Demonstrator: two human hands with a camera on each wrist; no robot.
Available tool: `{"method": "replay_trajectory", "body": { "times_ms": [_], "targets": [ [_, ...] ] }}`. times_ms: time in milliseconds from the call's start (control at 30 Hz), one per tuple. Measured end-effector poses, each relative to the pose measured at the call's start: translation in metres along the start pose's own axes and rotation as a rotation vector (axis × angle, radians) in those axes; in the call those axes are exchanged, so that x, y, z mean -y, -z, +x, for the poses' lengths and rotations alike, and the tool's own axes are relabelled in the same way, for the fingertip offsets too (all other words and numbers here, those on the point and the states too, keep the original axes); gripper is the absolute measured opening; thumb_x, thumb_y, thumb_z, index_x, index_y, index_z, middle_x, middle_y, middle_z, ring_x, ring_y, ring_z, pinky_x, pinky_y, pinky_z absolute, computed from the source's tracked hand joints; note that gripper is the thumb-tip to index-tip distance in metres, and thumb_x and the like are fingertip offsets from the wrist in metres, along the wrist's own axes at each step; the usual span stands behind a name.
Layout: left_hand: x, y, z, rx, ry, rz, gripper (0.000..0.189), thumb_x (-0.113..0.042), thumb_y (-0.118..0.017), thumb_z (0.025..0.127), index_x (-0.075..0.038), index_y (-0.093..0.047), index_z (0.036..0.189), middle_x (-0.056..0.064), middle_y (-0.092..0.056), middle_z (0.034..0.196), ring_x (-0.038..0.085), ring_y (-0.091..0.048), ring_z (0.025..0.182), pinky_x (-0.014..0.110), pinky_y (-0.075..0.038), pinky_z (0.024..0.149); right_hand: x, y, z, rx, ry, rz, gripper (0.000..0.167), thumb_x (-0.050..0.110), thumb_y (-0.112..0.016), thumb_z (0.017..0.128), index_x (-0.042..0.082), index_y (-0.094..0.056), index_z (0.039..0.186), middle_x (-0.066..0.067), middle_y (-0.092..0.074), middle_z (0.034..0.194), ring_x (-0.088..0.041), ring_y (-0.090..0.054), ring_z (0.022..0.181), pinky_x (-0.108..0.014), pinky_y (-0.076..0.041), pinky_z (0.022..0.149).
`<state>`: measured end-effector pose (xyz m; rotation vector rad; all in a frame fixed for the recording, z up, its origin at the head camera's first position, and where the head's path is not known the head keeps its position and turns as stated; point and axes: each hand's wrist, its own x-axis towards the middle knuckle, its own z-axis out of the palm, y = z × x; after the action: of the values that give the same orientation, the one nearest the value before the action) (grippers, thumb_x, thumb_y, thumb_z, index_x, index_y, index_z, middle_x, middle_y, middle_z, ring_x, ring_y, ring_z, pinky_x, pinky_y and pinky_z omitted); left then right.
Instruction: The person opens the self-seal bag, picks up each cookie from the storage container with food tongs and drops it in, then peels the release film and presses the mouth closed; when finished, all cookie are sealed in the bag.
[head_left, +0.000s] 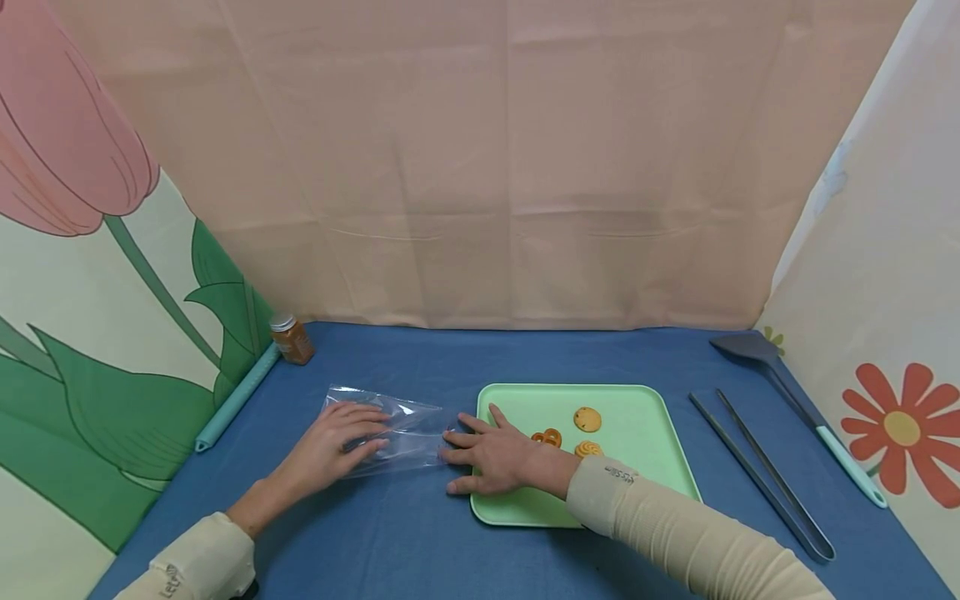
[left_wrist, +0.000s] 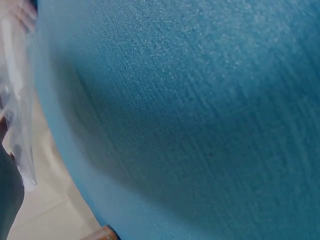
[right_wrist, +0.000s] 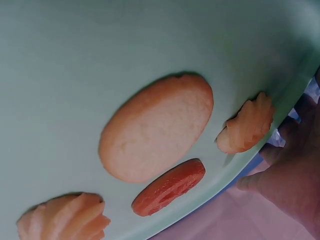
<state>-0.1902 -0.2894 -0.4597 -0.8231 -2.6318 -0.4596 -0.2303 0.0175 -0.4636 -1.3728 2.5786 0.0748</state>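
Note:
A clear plastic bag (head_left: 416, 429) lies on the blue cloth, left of a light green tray (head_left: 637, 475). My left hand (head_left: 341, 442) rests on the bag's left part, its fingers stretched out to the right. My right hand (head_left: 498, 457) reaches over the tray's left rim with fingers spread, the fingertips at the bag's right end. On the tray are a round cookie (head_left: 587, 419), a pretzel (head_left: 552, 437) and a swirled cookie (head_left: 588, 448). The right wrist view shows another swirled cookie (right_wrist: 247, 125) near my right hand. In the left wrist view the bag (left_wrist: 17, 95) shows only at the edge.
A pair of metal tongs (head_left: 765, 479) and a dark spatula (head_left: 798, 400) with a pale green handle lie to the right of the tray. At the back left stands a brown jar (head_left: 293, 340), beside a teal roll (head_left: 238, 397) along the cloth's left edge.

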Motion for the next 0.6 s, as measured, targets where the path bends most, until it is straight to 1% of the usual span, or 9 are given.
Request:
{"method": "replay_trajectory", "body": {
  "times_ms": [133,233,433,600],
  "targets": [
    [0.0000,0.0002,-0.0002,-0.012,0.010,-0.006,0.022,-0.029,-0.076,0.090,-0.023,-0.077,0.111,-0.008,-0.071,0.123,0.020,-0.061,0.121,0.053,-0.040,0.105,-0.0002,0.0002,-0.0001,-0.002,0.004,0.007,0.063,0.068,-0.035,0.100,0.040,-0.033,0.156,0.011,-0.026,0.165,-0.023,-0.013,0.157,-0.065,-0.010,0.122],
    [0.0005,0.0004,-0.0001,-0.027,0.006,-0.023,0.021,-0.027,-0.077,0.089,-0.024,-0.078,0.110,-0.009,-0.071,0.122,0.020,-0.061,0.120,0.053,-0.039,0.105,-0.0007,-0.0001,0.0002,-0.004,0.006,0.009,0.063,0.069,-0.035,0.100,0.039,-0.033,0.156,0.011,-0.027,0.165,-0.024,-0.013,0.157,-0.065,-0.010,0.122],
    [0.0007,0.0010,0.0007,-0.044,-0.010,-0.031,0.022,-0.024,-0.078,0.088,-0.020,-0.079,0.109,-0.009,-0.071,0.121,0.021,-0.061,0.119,0.057,-0.038,0.105,-0.0010,-0.0002,0.0004,-0.005,0.007,0.006,0.063,0.069,-0.035,0.100,0.040,-0.032,0.156,0.010,-0.027,0.165,-0.024,-0.013,0.157,-0.065,-0.009,0.122],
    [0.0005,0.0016,0.0015,-0.053,-0.012,-0.032,0.021,-0.023,-0.079,0.087,-0.020,-0.079,0.108,-0.008,-0.072,0.120,0.021,-0.061,0.118,0.059,-0.038,0.105,-0.0014,0.0001,0.0002,-0.007,0.008,0.006,0.063,0.069,-0.035,0.100,0.040,-0.032,0.156,0.011,-0.027,0.165,-0.024,-0.013,0.157,-0.065,-0.010,0.122]
  ]
}}
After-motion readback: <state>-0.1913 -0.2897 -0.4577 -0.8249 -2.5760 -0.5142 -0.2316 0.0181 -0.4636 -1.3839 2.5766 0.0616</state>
